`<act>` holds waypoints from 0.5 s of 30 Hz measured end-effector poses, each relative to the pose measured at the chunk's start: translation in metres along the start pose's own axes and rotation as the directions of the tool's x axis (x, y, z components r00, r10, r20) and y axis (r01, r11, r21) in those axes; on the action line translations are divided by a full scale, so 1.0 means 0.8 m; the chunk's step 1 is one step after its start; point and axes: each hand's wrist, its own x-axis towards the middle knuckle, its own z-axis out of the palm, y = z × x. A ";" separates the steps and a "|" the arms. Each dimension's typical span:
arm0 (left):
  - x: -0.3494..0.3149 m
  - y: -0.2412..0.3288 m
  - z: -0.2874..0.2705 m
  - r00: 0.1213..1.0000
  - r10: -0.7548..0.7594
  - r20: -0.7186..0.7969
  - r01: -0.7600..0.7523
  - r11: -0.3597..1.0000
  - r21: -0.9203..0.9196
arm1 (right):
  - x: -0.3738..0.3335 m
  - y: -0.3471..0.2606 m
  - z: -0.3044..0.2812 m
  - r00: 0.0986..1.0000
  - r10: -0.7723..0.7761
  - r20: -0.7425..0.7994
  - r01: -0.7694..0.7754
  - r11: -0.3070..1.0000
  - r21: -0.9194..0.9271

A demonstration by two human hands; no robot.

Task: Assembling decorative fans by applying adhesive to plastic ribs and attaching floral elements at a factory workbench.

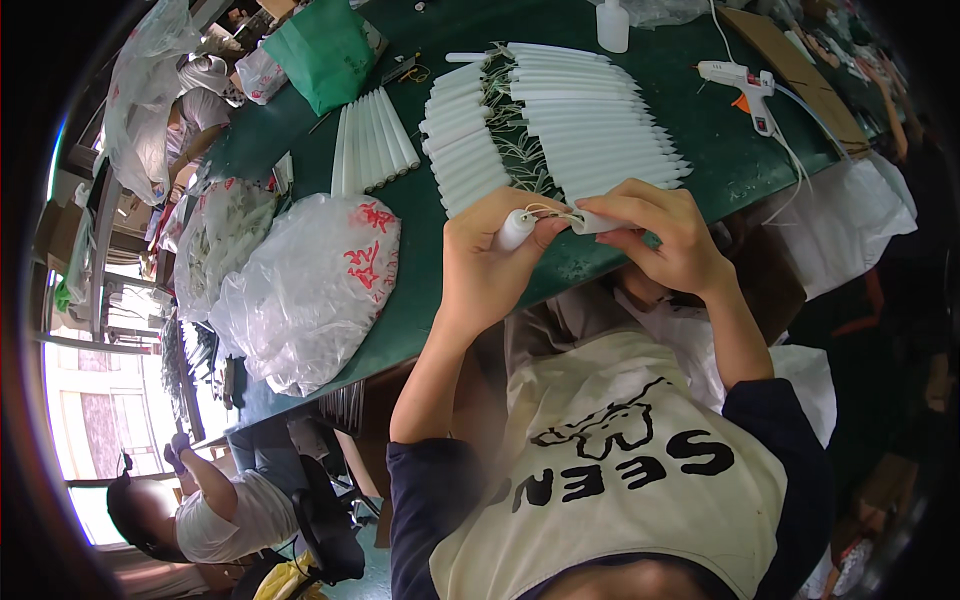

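Observation:
My left hand (478,262) is closed round a short white cylinder (514,231), its end facing up. Thin pale wires (546,209) run from it to a white tube (593,221), which my right hand (668,238) pinches between thumb and fingers. Both hands are just above the table's near edge, and the left thumb and fingertips come close to the tube's open end. Beyond them, long white candle-shaped tubes (590,112) lie side by side, with shorter white tubes (462,140) to their left. Tangled wires (518,150) join the two rows.
Several loose white tubes (372,145) lie further left, near a clear plastic bag (300,290) and a green bag (318,55). A glue gun (742,82) with its cord is at right, a white bottle (612,27) at the back. Another person (235,510) sits lower left.

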 end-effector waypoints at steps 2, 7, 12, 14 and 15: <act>0.000 -0.004 0.003 1.000 -0.023 0.000 0.023 0.998 -0.058 | 0.000 -0.001 0.002 0.999 -0.026 -0.023 0.026 1.000 0.006; 0.000 -0.007 0.011 0.999 -0.012 -0.037 0.011 0.999 -0.032 | -0.002 -0.004 0.001 0.997 -0.073 -0.030 0.072 0.996 -0.056; -0.005 -0.009 0.028 0.966 0.011 -0.257 -0.028 0.998 -0.063 | -0.001 -0.010 0.005 0.993 -0.096 -0.066 0.082 0.978 -0.192; -0.008 -0.015 0.030 0.945 0.074 -0.318 -0.090 0.995 -0.035 | -0.001 -0.010 0.006 0.994 -0.089 -0.061 0.075 0.977 -0.200; -0.009 -0.018 0.030 0.944 0.084 -0.319 -0.075 0.996 0.040 | -0.001 -0.010 0.006 0.995 -0.083 -0.056 0.070 0.976 -0.208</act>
